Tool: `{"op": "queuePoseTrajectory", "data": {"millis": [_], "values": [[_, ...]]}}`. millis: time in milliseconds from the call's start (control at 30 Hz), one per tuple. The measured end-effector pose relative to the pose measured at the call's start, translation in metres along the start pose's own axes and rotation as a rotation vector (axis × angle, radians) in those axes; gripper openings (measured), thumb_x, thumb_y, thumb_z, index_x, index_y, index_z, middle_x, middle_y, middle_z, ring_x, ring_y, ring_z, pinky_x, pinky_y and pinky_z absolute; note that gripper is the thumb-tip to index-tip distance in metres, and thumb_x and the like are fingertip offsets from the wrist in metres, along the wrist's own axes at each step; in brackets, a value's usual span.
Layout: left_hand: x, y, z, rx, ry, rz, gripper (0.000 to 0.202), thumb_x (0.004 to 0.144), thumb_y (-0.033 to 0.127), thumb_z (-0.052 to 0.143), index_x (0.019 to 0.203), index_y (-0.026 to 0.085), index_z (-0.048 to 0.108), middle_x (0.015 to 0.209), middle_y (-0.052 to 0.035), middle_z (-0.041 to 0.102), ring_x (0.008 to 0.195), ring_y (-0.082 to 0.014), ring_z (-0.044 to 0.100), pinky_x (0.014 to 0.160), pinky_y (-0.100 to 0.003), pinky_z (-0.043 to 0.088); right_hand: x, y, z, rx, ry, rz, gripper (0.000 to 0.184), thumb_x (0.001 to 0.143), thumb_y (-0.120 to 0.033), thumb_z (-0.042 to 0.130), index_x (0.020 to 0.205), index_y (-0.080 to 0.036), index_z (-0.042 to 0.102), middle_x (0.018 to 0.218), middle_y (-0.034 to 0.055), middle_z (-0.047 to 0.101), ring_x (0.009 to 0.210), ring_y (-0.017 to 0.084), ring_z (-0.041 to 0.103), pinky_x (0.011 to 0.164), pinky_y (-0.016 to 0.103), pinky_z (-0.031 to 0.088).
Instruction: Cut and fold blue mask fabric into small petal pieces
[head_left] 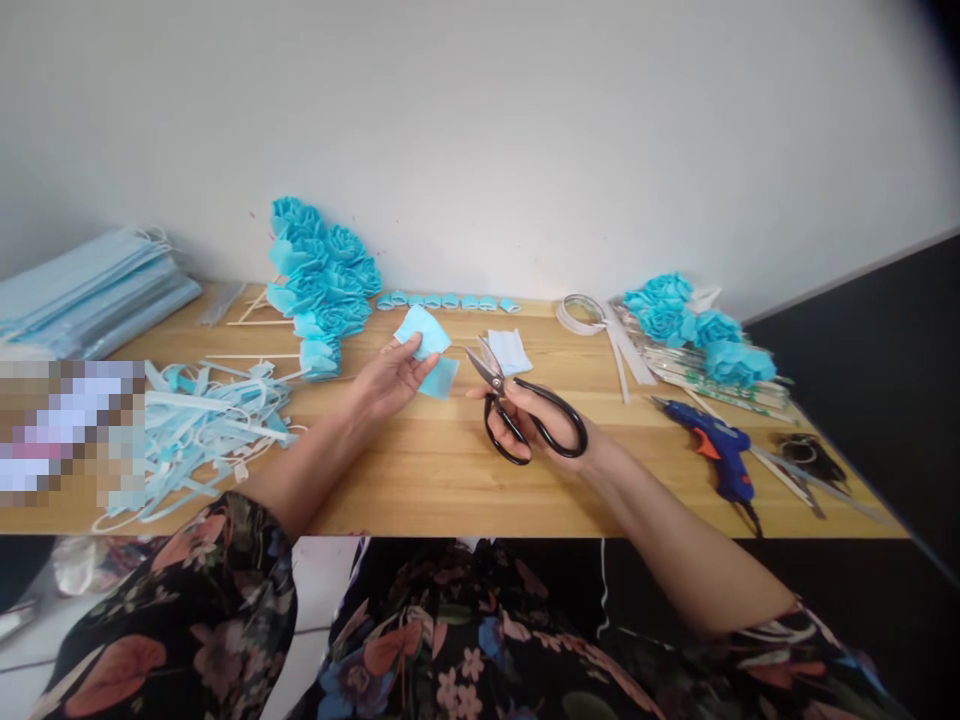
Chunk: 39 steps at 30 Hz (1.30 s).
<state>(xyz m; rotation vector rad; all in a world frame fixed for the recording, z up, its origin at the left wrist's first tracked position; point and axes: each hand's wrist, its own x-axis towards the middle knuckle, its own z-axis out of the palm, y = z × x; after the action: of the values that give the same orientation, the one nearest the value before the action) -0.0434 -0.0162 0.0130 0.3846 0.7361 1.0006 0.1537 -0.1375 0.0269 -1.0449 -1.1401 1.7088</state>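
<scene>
My left hand [390,380] pinches a small light-blue fabric piece [424,335] above the wooden table [420,480]; a second blue scrap [441,378] hangs just under it. My right hand [525,415] grips black-handled scissors [517,405], fingers through the loops, blades slightly apart and pointing up-left toward the fabric without touching it. A white fabric piece [510,350] lies just behind the scissors.
A bunch of blue fabric roses [322,275] leans on the wall; a row of small blue rolls [450,300] sits beside it. Stacked face masks [90,290] and cut strips [202,420] lie left. Tape roll [581,310], more roses [697,330] and a blue glue gun [716,445] lie right.
</scene>
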Motion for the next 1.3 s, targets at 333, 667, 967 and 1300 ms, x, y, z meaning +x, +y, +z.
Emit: {"op": "queuePoseTrajectory", "data": {"millis": [333,667,967,1300], "values": [[-0.005,-0.003,0.003,0.063,-0.04,-0.008,0.014,0.091,0.004,0.061,0.081,0.014,0.065,0.076,0.0005,0.073,0.067,-0.0069,0.07,0.07,-0.015,0.06,0.01,0.002,0.002,-0.003,-0.03,0.013,0.055,0.089,-0.062,0.057,0.117,-0.015,0.067,0.065,-0.0005,0.062,0.043,0.008,0.047,0.037,0.02,0.035],[-0.011,-0.007,0.006,0.153,-0.137,-0.009,0.009,0.091,0.007,0.062,0.084,0.011,0.067,0.078,-0.0026,0.075,0.062,-0.0092,0.07,0.064,-0.018,0.061,0.023,0.003,0.004,0.029,-0.056,0.008,0.057,0.088,-0.064,0.056,0.116,-0.015,0.066,0.069,0.0015,0.066,0.046,0.009,0.052,0.041,0.02,0.04],[-0.004,-0.007,0.0,0.128,-0.129,0.081,0.003,0.087,0.009,0.068,0.086,0.012,0.066,0.077,-0.0012,0.073,0.063,-0.009,0.07,0.067,-0.018,0.061,0.045,0.004,0.009,0.175,-0.028,-0.004,0.057,0.082,-0.068,0.061,0.105,-0.017,0.066,0.059,-0.0039,0.055,0.043,0.008,0.042,0.037,0.019,0.033],[-0.002,-0.011,-0.002,0.175,-0.128,0.089,0.004,0.084,0.012,0.072,0.083,0.012,0.068,0.076,-0.0011,0.071,0.063,-0.009,0.067,0.066,-0.019,0.061,0.044,0.021,0.007,0.354,-0.045,0.01,0.055,0.076,-0.069,0.068,0.095,-0.018,0.065,0.057,-0.0074,0.046,0.041,0.005,0.031,0.033,0.018,0.028]]}}
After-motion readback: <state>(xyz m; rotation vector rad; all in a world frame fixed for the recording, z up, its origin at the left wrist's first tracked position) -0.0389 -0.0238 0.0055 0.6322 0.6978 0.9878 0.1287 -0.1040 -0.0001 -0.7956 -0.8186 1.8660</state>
